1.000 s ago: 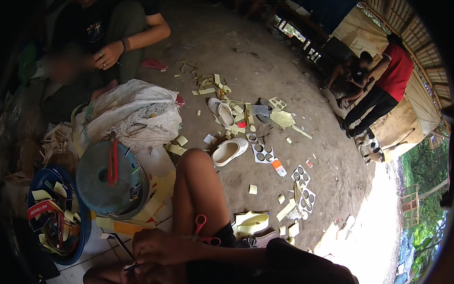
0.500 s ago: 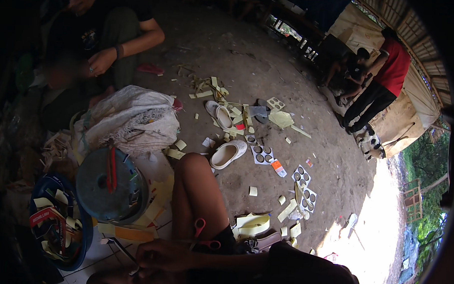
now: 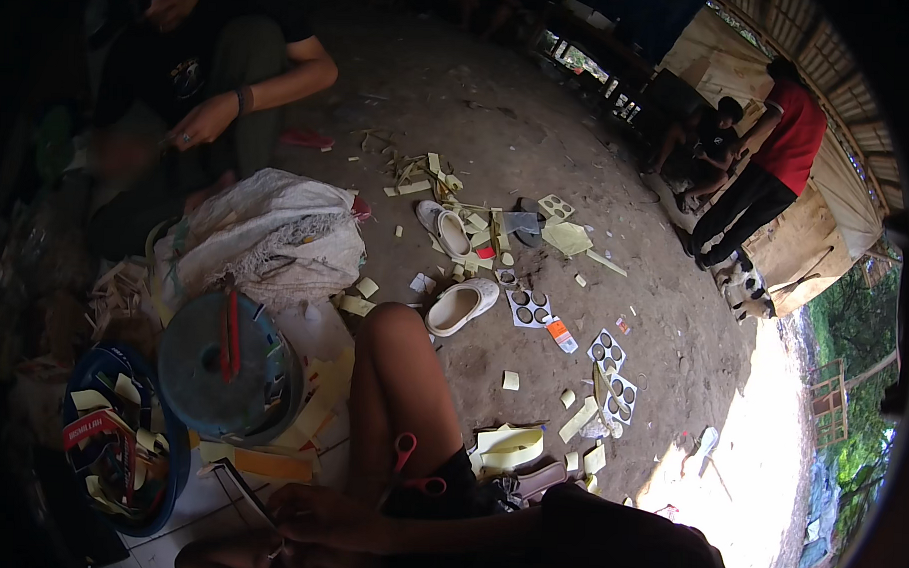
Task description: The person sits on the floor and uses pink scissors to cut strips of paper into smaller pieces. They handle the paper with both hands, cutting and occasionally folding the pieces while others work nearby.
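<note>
Low in the head view, my right hand (image 3: pixel 318 518) is closed, its forearm coming in from the right. From its fingers a thin dark strip with a pale edge (image 3: pixel 245 491) slants up to the left. What I take for my left hand (image 3: pixel 300 559) is a dark shape just below, its fingers lost in shadow; a small pale bit shows there. Red-handled scissors (image 3: pixel 405 449) lie against my bent leg, above my right forearm, their blades partly hidden. Left of my hands stand a blue basin (image 3: pixel 180 475) of card scraps and a round lidded tub (image 3: pixel 206 365) with red-handled tools on top.
A bulging white sack (image 3: pixel 266 227) lies beyond the tub. Pale clogs (image 3: pixel 462 306), yellowish scraps (image 3: pixel 509 448) and white sheets with round holes (image 3: pixel 530 309) are strewn over the dirt floor. A person (image 3: pixel 251 87) sits at far left; another in a red shirt (image 3: pixel 788 130) stands at far right.
The whole view has shifted slightly to the right. The strip at my right hand looks a little differently angled; the scissors keep their place by my leg.
</note>
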Demonstrator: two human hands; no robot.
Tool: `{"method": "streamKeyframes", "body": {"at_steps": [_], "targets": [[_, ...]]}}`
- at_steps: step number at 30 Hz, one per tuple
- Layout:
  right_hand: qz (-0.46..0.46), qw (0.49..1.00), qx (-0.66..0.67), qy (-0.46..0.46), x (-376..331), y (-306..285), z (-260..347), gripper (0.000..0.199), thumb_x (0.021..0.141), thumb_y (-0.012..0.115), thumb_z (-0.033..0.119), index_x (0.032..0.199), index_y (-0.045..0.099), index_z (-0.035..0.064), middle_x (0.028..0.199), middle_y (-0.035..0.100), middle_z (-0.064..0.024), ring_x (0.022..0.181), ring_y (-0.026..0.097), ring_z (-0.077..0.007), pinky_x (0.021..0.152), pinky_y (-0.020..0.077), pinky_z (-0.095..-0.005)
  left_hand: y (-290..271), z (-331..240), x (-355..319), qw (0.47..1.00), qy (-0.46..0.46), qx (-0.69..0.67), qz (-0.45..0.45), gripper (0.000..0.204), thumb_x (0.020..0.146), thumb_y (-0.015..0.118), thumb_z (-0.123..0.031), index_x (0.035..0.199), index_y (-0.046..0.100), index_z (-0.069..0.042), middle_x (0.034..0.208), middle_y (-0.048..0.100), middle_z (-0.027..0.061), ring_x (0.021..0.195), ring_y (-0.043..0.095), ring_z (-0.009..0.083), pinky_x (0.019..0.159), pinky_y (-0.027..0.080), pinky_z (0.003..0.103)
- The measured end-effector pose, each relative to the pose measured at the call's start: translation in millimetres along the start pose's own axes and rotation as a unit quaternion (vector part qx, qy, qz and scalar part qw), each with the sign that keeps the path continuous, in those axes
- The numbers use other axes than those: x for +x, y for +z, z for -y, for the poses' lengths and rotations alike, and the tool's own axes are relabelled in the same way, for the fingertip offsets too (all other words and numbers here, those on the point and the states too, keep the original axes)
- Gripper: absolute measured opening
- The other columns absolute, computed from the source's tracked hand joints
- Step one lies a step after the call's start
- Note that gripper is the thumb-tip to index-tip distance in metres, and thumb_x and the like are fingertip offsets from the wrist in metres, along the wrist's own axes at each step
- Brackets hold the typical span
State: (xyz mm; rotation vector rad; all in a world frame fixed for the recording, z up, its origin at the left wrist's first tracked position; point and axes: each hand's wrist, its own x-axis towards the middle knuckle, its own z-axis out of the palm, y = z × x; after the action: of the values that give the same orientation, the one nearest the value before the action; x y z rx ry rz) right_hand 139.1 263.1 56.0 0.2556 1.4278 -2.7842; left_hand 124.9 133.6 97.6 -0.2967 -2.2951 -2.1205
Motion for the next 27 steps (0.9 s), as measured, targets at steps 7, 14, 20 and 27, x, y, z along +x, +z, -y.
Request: {"method": "streamKeyframes", "body": {"at_steps": [7,14,20,27], "targets": [[0.020,0.997,0.036,0.070,4,-4,-6,0.047,0.105,0.068,0.033,0.136,0.058,-0.0010,0.116,0.069,-0.0076,0.110,0.067,-0.0146,0.092,0.0557,-0.0295,-7,16,-2,0.997,0.054,0.054,-0.009,0.020,0.104,0.066,-0.005,0.118,0.071,0.008,0.117,0.074,0.0203,0.103,0.071,0.0284,0.090,0.059,0.036],[0.086,0.995,0.056,-0.021,11,-5,27,0.033,0.104,0.069,0.028,0.117,0.063,-0.0016,0.115,0.071,-0.0097,0.110,0.070,-0.0201,0.093,0.0578,-0.0322,-7,36,1,0.984,-0.163,-0.023,-0.065,0.026,0.106,0.064,-0.010,0.126,0.069,0.006,0.119,0.074,0.0205,0.105,0.071,0.0283,0.093,0.058,0.037],[-0.040,0.976,-0.185,-0.104,8,8,41,0.026,0.101,0.073,0.022,0.113,0.064,0.0007,0.107,0.071,-0.0103,0.107,0.071,-0.0191,0.090,0.0586,-0.0314,7,19,10,0.993,-0.096,-0.043,-0.045,0.027,0.104,0.060,-0.006,0.129,0.064,0.005,0.119,0.072,0.0176,0.105,0.070,0.0235,0.093,0.057,0.034],[-0.114,0.912,-0.341,-0.198,3,25,54,0.021,0.094,0.076,0.008,0.111,0.067,0.0005,0.107,0.071,-0.0116,0.107,0.072,-0.0175,0.090,0.0600,-0.0310,27,-5,26,0.967,-0.109,-0.226,-0.055,0.030,0.102,0.057,0.001,0.132,0.059,0.004,0.119,0.071,0.0148,0.104,0.070,0.0184,0.092,0.056,0.029]]}}
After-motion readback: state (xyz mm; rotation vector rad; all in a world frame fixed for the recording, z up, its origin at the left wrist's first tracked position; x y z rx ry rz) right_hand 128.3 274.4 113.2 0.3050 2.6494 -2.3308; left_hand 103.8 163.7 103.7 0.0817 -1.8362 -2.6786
